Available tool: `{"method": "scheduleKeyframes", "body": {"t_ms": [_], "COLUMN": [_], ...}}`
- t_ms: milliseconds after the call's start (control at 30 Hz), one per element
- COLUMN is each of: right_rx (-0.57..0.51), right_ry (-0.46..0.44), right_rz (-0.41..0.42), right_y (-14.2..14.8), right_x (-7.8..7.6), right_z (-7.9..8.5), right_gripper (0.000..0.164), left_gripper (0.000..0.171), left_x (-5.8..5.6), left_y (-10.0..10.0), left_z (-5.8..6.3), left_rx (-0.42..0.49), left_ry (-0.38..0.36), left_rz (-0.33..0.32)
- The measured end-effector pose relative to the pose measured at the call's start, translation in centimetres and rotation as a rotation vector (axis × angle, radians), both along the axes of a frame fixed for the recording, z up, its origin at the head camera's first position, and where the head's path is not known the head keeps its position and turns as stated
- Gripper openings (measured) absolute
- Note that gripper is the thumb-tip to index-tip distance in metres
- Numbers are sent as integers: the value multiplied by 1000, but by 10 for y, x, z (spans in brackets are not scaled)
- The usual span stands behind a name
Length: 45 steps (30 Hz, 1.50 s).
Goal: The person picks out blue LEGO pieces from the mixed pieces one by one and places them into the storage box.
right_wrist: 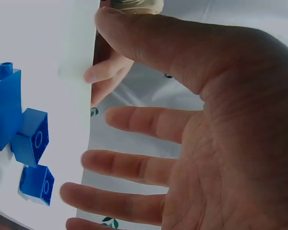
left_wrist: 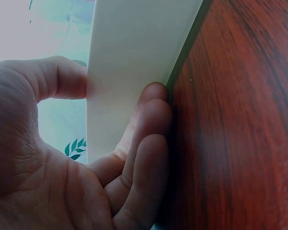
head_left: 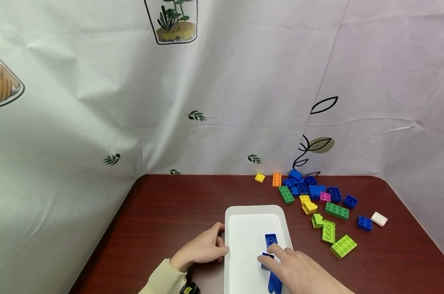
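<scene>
A white tray [head_left: 242,237] lies at the front of the table. My left hand [head_left: 203,247] grips its left edge, thumb [left_wrist: 69,81] on the rim and fingers [left_wrist: 151,158] curled low against the outer wall. Over the tray's right side hovers my right hand [head_left: 302,269], its fingers spread and holding nothing. Beneath and beside it in the tray are a longer blue brick [right_wrist: 5,110], a small blue brick [right_wrist: 31,136] and another blue brick [right_wrist: 39,184]. In the right wrist view the small ones have their hollow undersides showing. The right hand partly hides them in the head view.
Loose bricks spread over the table's right and back: a heap of blue ones [head_left: 302,187], green [head_left: 337,210], lime [head_left: 344,246], yellow [head_left: 308,205], orange [head_left: 277,179], pink [head_left: 325,197] and white [head_left: 379,219]. A patterned curtain [head_left: 222,81] hangs behind the brown table [head_left: 177,204].
</scene>
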State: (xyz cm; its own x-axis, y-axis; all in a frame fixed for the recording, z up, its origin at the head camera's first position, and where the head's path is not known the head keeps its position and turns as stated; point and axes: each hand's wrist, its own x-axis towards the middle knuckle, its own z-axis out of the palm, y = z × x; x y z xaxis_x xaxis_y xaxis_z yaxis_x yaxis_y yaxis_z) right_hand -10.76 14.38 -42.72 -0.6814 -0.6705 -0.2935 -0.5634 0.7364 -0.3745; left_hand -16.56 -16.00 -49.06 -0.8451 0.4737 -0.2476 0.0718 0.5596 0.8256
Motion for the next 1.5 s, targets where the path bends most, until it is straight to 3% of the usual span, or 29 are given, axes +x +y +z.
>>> {"method": "scheduleKeyframes", "body": {"t_ms": [200, 467, 567, 700, 833, 1067, 1233, 1500], "right_rx": [-37, -55, -84, -113, -126, -98, -91, -7], "right_ry": [-12, -16, 61, 248, 399, 538, 540, 420], "right_rz": [-49, -215, -225, -214, -263, -367, -428, -541], "right_y": [5, 16, 24, 35, 52, 99, 138, 189], "right_x": [-1, -7, -11, -18, -29, -55, -70, -83], "right_z": [8, 16, 18, 19, 17, 6, -5, -22], "right_gripper": [85, 80, 79, 75, 68, 62, 64, 64], "left_gripper": [53, 54, 54, 54, 55, 54, 53, 53], "left_x": [0, 1, 1, 1, 1, 0, 0, 0], "left_y": [0, 0, 0, 0, 0, 0, -1, -1], "left_z": [0, 0, 0, 0, 0, 0, 0, 1], "left_rx": [3, 1, 0, 4, 8, 4, -2, -3], "left_ry": [6, 7, 6, 3, 0, 3, 0, -2], "left_rz": [-1, 2, 4, 3, 2, -2, 2, -2]}}
